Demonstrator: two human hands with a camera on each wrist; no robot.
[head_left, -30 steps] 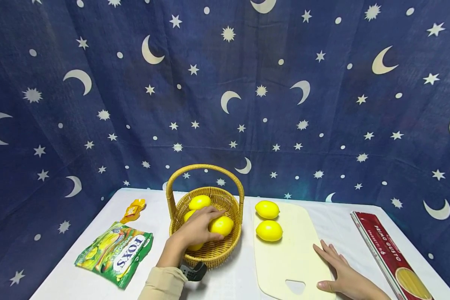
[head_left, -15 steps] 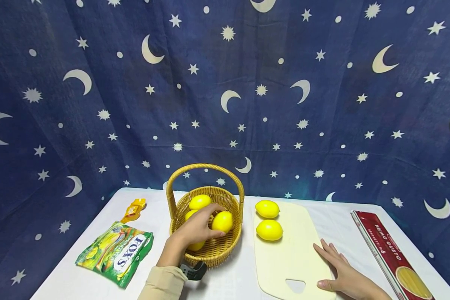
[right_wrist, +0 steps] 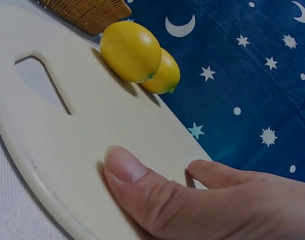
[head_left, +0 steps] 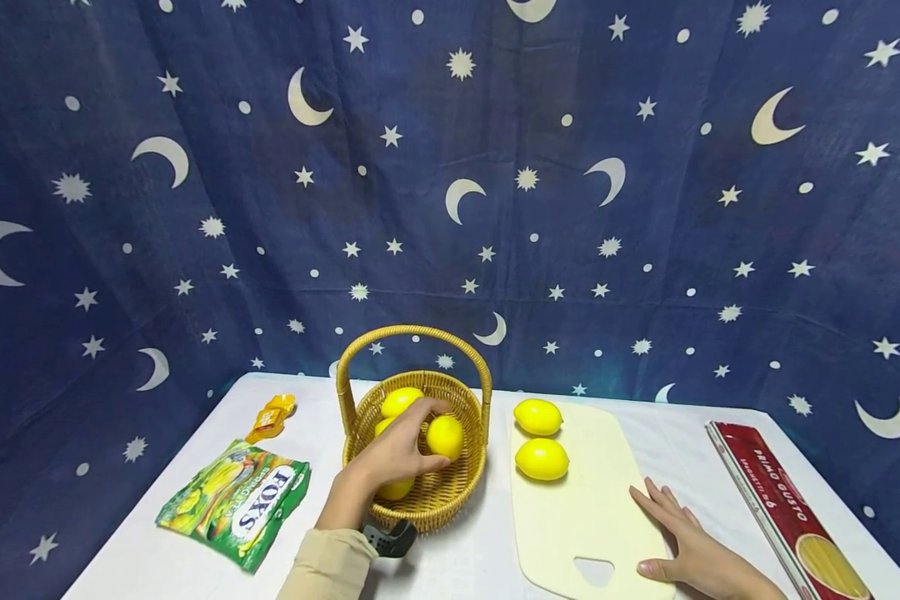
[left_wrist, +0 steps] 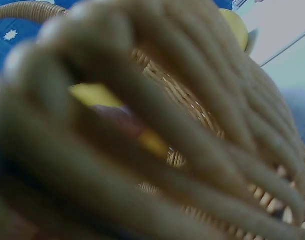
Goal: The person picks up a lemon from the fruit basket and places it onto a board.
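In the head view my left hand reaches into a wicker basket. Its fingers and thumb curl round a yellow lemon at the right inside. Other lemons, such as one at the back, lie beside and partly under that hand. Basket weave fills the left wrist view and hides most of the grip. My right hand rests with fingers spread on the right edge of a cream cutting board; its thumb lies on the board in the right wrist view. Two lemons sit on the board's left side.
Left of the basket lie a green Fox's sweets bag and a small orange packet. A red spaghetti pack lies along the right side of the white table. A starry blue cloth hangs behind.
The lemon under my left fingers has turned and shifted slightly within the basket, and the fingers have curled closer round it. The right hand stays in place.
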